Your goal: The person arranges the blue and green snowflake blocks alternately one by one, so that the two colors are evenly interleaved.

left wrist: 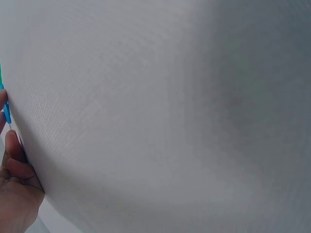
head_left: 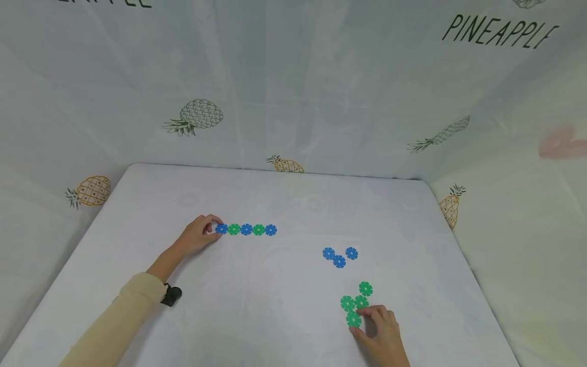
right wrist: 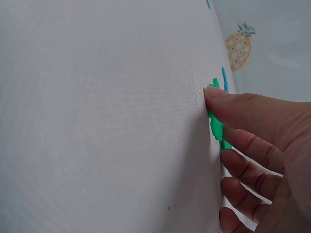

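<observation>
At the left of the white table, a row of notched plastic discs alternates blue and green. My left hand pinches the blue disc at the row's left end between thumb and index finger; its edge shows as a blue snowflake disc in the left wrist view. My right hand is low on the right, thumb and index finger at opposite edges of the nearest green disc. In the right wrist view, the thumb overlaps the green disc, with the other fingers curled below it.
Several more green discs lie just beyond my right hand. Three blue discs are grouped farther back. The white table meets a hanging cloth printed with pineapples along its back and sides.
</observation>
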### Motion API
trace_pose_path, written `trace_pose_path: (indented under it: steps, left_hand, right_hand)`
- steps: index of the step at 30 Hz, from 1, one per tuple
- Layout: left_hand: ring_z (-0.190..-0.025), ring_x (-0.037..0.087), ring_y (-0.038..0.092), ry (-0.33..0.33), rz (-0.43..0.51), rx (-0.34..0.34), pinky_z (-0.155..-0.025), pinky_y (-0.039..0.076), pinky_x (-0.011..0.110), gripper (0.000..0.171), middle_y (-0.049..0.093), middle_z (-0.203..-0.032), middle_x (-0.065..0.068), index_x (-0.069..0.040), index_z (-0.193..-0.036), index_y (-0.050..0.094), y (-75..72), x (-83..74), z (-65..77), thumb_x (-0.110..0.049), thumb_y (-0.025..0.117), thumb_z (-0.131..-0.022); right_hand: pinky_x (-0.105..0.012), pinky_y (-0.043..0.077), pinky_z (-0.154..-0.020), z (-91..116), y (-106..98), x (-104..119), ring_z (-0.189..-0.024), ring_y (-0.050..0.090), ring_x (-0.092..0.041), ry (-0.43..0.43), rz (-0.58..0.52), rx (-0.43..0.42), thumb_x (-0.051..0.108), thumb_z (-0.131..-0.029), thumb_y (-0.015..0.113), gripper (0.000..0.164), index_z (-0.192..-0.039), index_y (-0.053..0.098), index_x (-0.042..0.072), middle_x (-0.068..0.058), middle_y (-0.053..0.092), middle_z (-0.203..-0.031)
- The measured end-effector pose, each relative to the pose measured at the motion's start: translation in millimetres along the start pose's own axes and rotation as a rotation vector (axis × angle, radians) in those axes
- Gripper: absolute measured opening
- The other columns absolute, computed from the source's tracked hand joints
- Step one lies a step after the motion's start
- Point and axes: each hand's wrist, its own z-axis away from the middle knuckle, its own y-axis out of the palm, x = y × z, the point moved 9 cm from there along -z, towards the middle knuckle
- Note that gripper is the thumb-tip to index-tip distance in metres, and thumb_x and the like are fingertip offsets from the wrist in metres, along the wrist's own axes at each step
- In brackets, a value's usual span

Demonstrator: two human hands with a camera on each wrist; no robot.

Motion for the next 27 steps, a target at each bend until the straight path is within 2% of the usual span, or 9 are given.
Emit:
trace_pose_path:
  steps: [12,22,27]
  left_hand:
    - [-0.074,0.019,0.040,-0.001,-0.004,0.002,-0.065,0.034,0.029,0.031,0.044,-0.083,0.009,-0.006,-0.114,0.057,-0.4,-0.9,0.3,-0.013,0.065,-0.085]
    - [-0.074,0.019,0.040,-0.016,-0.005,0.002,-0.065,0.035,0.030,0.031,0.044,-0.083,0.009,-0.007,-0.114,0.057,0.1,1.1,0.8,-0.013,0.065,-0.084]
    - [-0.074,0.019,0.040,-0.015,-0.009,0.001,-0.065,0.035,0.030,0.031,0.044,-0.083,0.009,-0.007,-0.114,0.057,0.0,1.0,1.2,-0.013,0.065,-0.084]
  right_hand:
    - [-0.043,0.039,-0.088,-0.7,1.6,-2.1,-0.097,0.044,-0.019,0.041,-0.004,0.047,0.027,-0.072,0.077,0.031,-0.097,0.063,0.014,0.000,0.053,-0.101]
    - [-0.044,0.039,-0.087,-1.2,-1.5,3.9,-0.098,0.046,-0.020,-0.036,0.003,-0.010,0.024,-0.071,0.078,0.028,-0.092,0.063,0.013,0.002,0.053,-0.096]
    - [-0.043,0.040,-0.091,-2.0,-0.4,1.4,-0.100,0.046,-0.020,0.018,0.021,0.042,0.027,-0.074,0.076,0.032,-0.097,0.061,0.011,0.002,0.054,-0.099]
